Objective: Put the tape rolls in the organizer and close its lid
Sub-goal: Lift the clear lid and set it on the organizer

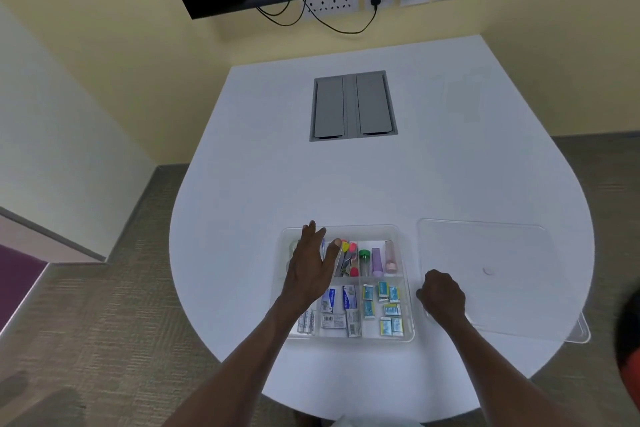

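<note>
On the white counter (pixel 346 184), the clear organizer (pixel 405 291) lay uncovered, its lid (pixel 502 253) just beside it. The left hand (pixel 311 267) hovered over the organizer's far-left compartments, fingers spread wide. The right hand (pixel 441 293) curled on the lid's near-left edge; tape rolls were hidden.

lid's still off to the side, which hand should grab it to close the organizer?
Probably the right. The right hand already rests at the near left edge of the clear lid, which lies right of the organizer. The left hand is spread open over the organizer's far left compartments, away from the lid.
</note>
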`<state>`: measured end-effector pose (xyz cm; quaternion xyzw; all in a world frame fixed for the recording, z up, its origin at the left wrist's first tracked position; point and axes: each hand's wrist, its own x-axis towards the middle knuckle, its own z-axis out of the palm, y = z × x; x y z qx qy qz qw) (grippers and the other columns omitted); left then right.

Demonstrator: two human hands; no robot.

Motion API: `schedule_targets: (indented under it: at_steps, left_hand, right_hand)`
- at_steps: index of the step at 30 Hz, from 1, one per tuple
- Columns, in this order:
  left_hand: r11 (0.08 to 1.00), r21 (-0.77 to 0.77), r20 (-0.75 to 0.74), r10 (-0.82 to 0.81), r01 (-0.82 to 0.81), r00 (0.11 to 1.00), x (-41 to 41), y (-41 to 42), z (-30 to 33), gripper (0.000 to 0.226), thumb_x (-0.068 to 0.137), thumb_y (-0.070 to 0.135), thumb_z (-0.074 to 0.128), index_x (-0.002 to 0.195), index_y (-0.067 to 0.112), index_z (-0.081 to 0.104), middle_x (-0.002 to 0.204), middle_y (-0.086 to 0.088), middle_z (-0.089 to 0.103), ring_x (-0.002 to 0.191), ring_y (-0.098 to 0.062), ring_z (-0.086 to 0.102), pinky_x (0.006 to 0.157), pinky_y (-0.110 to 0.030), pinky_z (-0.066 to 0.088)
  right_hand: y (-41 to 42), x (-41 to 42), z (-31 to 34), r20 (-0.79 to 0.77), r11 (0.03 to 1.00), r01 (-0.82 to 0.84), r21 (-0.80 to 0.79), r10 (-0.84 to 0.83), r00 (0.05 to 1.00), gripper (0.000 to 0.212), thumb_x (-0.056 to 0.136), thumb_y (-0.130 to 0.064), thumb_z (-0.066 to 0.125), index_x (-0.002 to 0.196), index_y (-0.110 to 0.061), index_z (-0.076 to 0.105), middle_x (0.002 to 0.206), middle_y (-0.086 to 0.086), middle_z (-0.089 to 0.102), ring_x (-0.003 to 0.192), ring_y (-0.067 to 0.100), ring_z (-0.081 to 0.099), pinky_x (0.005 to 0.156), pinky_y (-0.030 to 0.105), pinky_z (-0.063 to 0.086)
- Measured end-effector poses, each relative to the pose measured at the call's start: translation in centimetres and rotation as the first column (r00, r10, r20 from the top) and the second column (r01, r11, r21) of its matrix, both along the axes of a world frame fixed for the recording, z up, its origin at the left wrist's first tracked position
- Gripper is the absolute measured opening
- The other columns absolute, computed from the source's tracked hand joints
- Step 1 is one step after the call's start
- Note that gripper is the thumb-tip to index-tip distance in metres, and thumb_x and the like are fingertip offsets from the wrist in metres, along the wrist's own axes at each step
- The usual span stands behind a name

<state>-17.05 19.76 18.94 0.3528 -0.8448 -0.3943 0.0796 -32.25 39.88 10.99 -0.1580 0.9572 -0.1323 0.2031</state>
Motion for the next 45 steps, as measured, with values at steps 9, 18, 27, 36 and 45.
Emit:
schedule_targets:
  at_steps: [9,18,27,36,45]
  left_hand:
    - [0.999,0.013,-0.025,0.031,-0.031,0.999,-0.5,-0.7,0.6,0.059,0.103,0.045,0.045,0.152,0.012,0.042,0.168,-0.004,0.023,0.158,-0.015,0.014,0.125,-0.032,0.017]
    - [0.999,0.032,-0.095,0.008,-0.005,0.995,-1.2,-0.8,1.0,0.057,0.102,0.045,0.046,0.149,0.014,0.046,0.166,-0.004,0.026,0.157,-0.016,0.017,0.121,-0.031,0.023]
    - [0.997,0.077,-0.174,0.015,-0.002,0.985,-1.1,-2.6,1.9,0.052,0.103,0.042,0.047,0.146,0.012,0.051,0.164,-0.006,0.033,0.156,-0.017,0.023,0.125,-0.036,0.023]
    - [0.976,0.204,-0.209,0.117,-0.073,0.971,-1.5,-5.7,4.1,0.050,0.108,0.032,0.037,0.151,0.007,0.041,0.161,-0.010,0.038,0.152,-0.023,0.032,0.123,-0.031,0.023]
    - [0.841,0.466,-0.273,0.431,-0.274,0.860,-0.6,-10.3,4.3,0.038,0.108,0.031,0.033,0.114,0.004,0.059,0.117,-0.008,0.061,0.115,-0.023,0.054,0.094,-0.027,0.043]
  right_hand:
    - [0.0,-0.5,3.2,-0.194,0.999,-0.035,-0.041,0.026,0.981,0.020,0.074,-0.014,0.062,0.066,-0.012,0.043,0.079,0.011,0.065,0.077,0.033,0.065,0.060,0.027,0.035]
    - [-2.9,-1.0,10.0,-0.476,0.995,0.007,-0.103,-0.055,0.877,0.012,0.065,0.014,0.061,0.071,0.005,0.057,0.067,0.023,0.057,0.058,0.032,0.060,0.052,0.028,0.036]
    - [-5.8,0.1,18.0,-0.573,0.938,-0.112,-0.328,-0.103,0.813,0.022,0.076,0.004,0.052,0.068,-0.011,0.038,0.070,0.008,0.044,0.060,0.029,0.046,0.053,0.028,0.031]
    - [-8.5,2.7,24.2,-0.368,0.554,-0.185,-0.812,-0.240,0.898,0.045,0.085,-0.015,0.063,0.060,-0.015,0.025,0.051,-0.004,0.026,0.048,0.011,0.025,0.048,0.025,0.027]
    - [-8.5,2.9,23.1,0.175,0.240,0.219,-0.946,-0.192,0.966,0.035,0.081,-0.019,0.070,0.066,-0.020,0.038,0.082,0.009,0.078,0.048,0.006,0.054,0.039,0.016,0.033]
